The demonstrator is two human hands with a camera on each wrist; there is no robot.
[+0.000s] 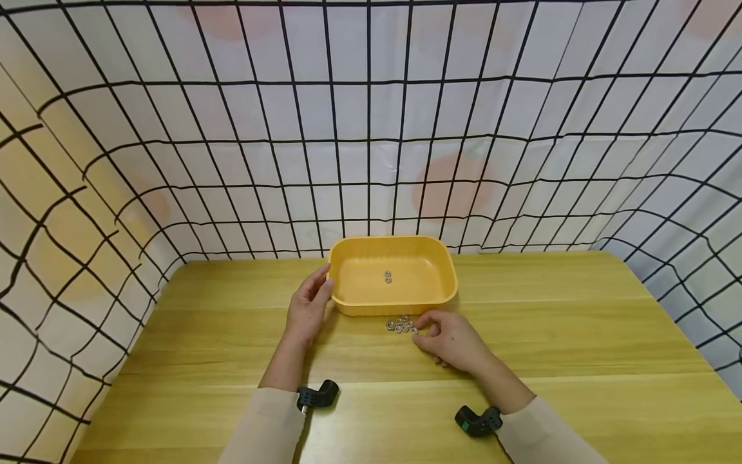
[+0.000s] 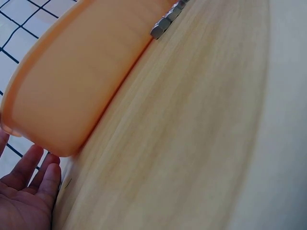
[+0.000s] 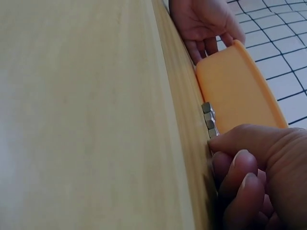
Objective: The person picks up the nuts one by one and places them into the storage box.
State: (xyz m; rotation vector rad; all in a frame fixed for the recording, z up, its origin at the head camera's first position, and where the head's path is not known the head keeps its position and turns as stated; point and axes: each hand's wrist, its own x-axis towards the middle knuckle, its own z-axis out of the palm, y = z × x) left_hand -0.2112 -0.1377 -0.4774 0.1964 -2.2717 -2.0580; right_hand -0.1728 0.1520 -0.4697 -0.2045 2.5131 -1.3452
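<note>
A yellow plastic bin [image 1: 394, 308] stands on the table, with two small metal nuts [image 1: 388, 277] on its floor. In the head view my left hand [image 1: 306, 309] rests its fairly straight fingers against the bin's left end. The left wrist view shows fingertips [image 2: 51, 175] at the outer wall. Just in front of the bin lies a cluster of several metal hex nuts [image 1: 400, 322]. At the cluster's right edge, my right hand [image 1: 455, 340] pinches one nut [image 1: 414, 330] between thumb and forefinger. In the right wrist view the thumb mostly hides that nut; its other fingers are curled.
The wooden table [image 1: 580, 335] spreads to both sides of the bin. Behind it and at the sides hangs a white curtain with a black grid [image 1: 382, 161]. A black wrist device [image 1: 317, 394] sits on the left arm, another [image 1: 478, 421] on the right.
</note>
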